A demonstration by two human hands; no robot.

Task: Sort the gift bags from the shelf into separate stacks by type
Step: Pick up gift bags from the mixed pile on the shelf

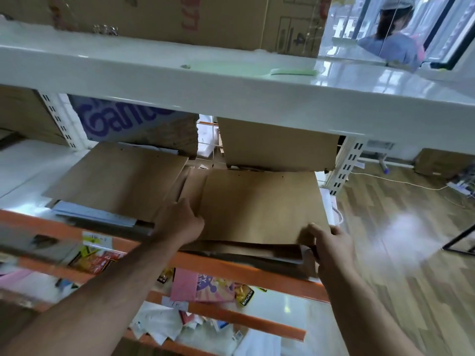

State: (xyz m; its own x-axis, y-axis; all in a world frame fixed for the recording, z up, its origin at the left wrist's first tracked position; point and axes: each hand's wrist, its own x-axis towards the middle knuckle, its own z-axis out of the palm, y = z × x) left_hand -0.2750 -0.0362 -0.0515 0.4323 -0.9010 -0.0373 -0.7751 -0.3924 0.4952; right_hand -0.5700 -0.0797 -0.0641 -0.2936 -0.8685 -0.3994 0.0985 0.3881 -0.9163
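Two stacks of flat brown paper gift bags lie on the shelf (38,165) with the orange front edge. The right stack (257,206) has its top bag gripped at the left edge by my left hand (177,222), fingers curled over it. My right hand (326,242) pinches the front right corner of that same stack, thumb on top. The left stack (115,181) lies beside it, with bluish-white bags (95,214) showing under its front edge. Neither hand touches the left stack.
Cardboard boxes (277,145) stand at the back of the shelf, under a white upper shelf (231,98). Lower orange-edged shelves hold colourful packets and a pink bag (203,286). Wooden floor (398,253) lies to the right. A person (395,34) is beyond the glass.
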